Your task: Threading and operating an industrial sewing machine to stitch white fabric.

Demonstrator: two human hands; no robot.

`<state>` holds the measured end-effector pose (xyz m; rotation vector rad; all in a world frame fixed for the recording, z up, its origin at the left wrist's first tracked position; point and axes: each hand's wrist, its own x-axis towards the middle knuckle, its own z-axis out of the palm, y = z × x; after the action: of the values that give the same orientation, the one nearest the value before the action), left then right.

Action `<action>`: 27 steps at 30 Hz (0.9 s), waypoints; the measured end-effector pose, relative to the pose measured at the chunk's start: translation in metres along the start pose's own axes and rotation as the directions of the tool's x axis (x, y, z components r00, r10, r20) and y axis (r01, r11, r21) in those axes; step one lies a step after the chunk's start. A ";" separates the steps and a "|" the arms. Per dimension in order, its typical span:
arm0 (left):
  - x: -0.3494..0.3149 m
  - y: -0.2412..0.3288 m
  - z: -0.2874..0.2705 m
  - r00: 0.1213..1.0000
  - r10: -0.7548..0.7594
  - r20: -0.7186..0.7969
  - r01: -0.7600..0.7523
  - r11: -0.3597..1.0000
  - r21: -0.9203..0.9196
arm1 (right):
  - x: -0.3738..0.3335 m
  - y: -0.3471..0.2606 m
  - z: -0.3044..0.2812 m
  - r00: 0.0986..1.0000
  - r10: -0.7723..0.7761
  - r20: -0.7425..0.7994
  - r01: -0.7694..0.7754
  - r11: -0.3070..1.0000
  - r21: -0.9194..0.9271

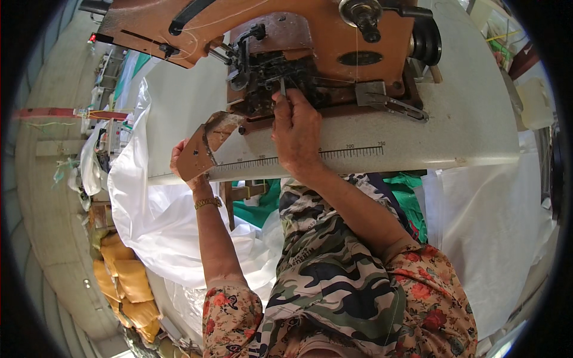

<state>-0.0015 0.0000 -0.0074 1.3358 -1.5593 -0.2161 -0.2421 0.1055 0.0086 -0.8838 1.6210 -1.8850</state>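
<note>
A brown industrial sewing machine stands on a pale table, its dark inner mechanism uncovered at the front. My right hand reaches to that opening, closed in a pinch around a thin metal tool. The tool's tip goes in among the dark parts, and its exact kind cannot be made out. On the left, my left hand grips a brown cover plate that hangs open beside the machine. Most of its fingers are behind the plate.
A printed ruler scale runs along the table's front edge. White sheet material drapes down at the left, with more white fabric at the right. Yellow-orange bundles lie on the left. A slotted metal piece juts from the machine base.
</note>
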 end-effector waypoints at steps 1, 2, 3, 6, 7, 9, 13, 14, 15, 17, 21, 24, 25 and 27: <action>0.001 0.000 0.000 1.000 -0.017 -0.010 0.018 0.999 0.027 | 0.000 0.000 0.001 1.000 0.012 -0.004 -0.012 1.000 0.013; 0.000 0.001 0.000 1.000 -0.017 -0.012 0.017 0.999 0.028 | 0.000 0.000 0.001 1.000 0.025 -0.009 -0.025 0.999 0.025; -0.001 0.002 0.001 0.999 -0.045 -0.006 0.045 0.999 -0.013 | 0.001 0.001 0.002 1.000 0.025 -0.008 -0.025 0.999 0.026; -0.001 0.001 0.001 0.996 -0.090 0.000 0.089 0.990 -0.106 | 0.001 0.004 0.004 0.999 -0.008 -0.032 0.010 0.999 0.049; -0.001 0.001 0.001 0.994 -0.107 0.002 0.106 0.982 -0.156 | 0.001 0.004 0.004 0.999 -0.007 -0.033 0.009 0.998 0.059; -0.001 0.002 0.001 0.994 -0.108 0.002 0.107 0.985 -0.135 | 0.001 0.005 0.003 0.999 -0.005 -0.034 0.007 0.998 0.069; -0.002 0.001 0.000 0.994 -0.106 0.009 0.105 0.971 -0.217 | 0.001 0.004 0.004 1.000 -0.003 -0.014 0.004 0.998 0.067; -0.003 0.002 0.000 0.994 -0.106 0.009 0.105 0.971 -0.216 | 0.001 0.003 0.003 1.000 0.003 -0.005 -0.003 0.999 0.047; -0.003 0.004 0.000 0.995 -0.101 0.007 0.100 0.970 -0.221 | 0.001 0.002 0.003 1.000 0.003 -0.004 -0.003 0.999 0.047; -0.003 0.004 0.002 0.995 -0.096 0.007 0.095 0.969 -0.228 | 0.001 0.001 0.004 1.000 -0.010 -0.019 0.011 1.000 0.021; -0.003 0.004 0.002 0.987 -0.157 0.022 0.154 0.922 -0.355 | 0.001 0.002 0.006 1.000 -0.011 -0.023 0.012 0.999 0.034; -0.002 0.006 0.002 0.988 -0.156 0.011 0.152 0.945 -0.290 | 0.001 -0.001 0.006 1.000 -0.003 0.001 0.003 0.999 0.041; -0.002 0.006 0.002 0.990 -0.138 0.002 0.135 0.970 -0.203 | 0.001 -0.002 0.006 1.000 0.006 0.007 -0.007 0.999 0.048; -0.002 0.006 0.001 0.991 -0.133 0.013 0.132 0.961 -0.243 | 0.001 -0.002 0.006 1.000 0.016 0.013 -0.016 0.998 0.056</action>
<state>-0.0062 0.0034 -0.0054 1.2455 -1.3909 -0.4734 -0.2381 0.1016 0.0113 -0.8550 1.5560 -1.9006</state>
